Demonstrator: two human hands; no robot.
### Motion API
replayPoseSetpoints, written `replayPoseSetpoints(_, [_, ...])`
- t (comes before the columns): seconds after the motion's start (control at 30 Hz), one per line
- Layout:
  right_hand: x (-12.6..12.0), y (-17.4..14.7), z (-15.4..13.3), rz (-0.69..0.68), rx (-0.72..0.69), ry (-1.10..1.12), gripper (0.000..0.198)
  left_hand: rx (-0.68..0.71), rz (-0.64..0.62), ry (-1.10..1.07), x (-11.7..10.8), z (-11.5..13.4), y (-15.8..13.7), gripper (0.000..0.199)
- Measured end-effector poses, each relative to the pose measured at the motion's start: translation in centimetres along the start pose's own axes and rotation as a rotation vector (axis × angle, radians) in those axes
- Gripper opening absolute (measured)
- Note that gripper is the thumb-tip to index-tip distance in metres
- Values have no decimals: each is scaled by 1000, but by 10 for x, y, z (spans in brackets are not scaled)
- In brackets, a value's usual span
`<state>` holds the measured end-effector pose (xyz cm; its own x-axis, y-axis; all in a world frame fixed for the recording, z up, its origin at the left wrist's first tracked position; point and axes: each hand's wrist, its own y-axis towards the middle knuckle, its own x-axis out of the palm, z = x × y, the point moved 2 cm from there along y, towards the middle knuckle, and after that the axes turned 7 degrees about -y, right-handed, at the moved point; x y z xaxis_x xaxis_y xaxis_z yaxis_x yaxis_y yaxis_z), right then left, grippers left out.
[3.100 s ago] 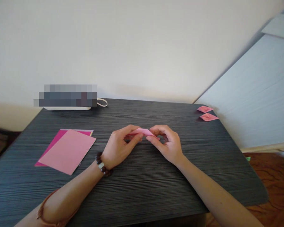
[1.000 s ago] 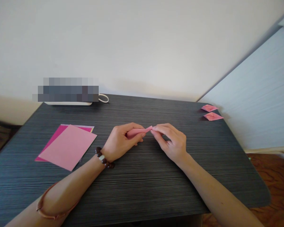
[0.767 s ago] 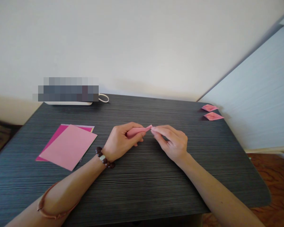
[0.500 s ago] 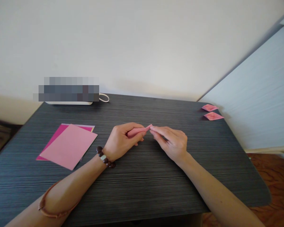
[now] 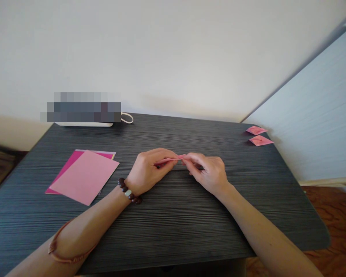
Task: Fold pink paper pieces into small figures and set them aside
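We sit at a dark, striped table (image 5: 173,231) that fills most of the view, with a pale wall behind it. On its left side lies a stack of pink sheets (image 5: 85,176), the light pink one on top of a deeper magenta one. At the far left edge rests a white device (image 5: 83,124) with a looped cord. Near the far right corner lie two small folded pink pieces (image 5: 259,135), close together and well apart from our hands.

At the middle of the table, both hands work on a folded pink paper strip (image 5: 173,158), held just above the surface. We judge the step in hand to be a fold or crease at the strip's right end; the next move probably calls for a firm pinch there while the other end is kept steady.

Our left hand (image 5: 148,171) is curled around the strip's left part, thumb below and fingers above, pinching it. Our right hand (image 5: 209,173) closes thumb and forefinger on the strip's right tip, the other fingers bent loosely. The tip is small and partly hidden, so we cannot tell its exact shape. A dark bead bracelet (image 5: 129,191) circles the left wrist.
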<state>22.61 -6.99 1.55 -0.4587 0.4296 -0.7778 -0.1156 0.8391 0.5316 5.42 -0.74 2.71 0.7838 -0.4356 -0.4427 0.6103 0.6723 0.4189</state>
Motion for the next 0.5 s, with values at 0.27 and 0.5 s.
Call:
replayPoseSetpoints(0.27, [-3, 4, -2, -197, -58, -94, 21, 125, -87, 150, -3, -6, -3, 18])
replayPoseSetpoints(0.5, [-1, 2, -2, -190, -70, -149, 21, 55, -117, 131, -2, -6, -3, 18])
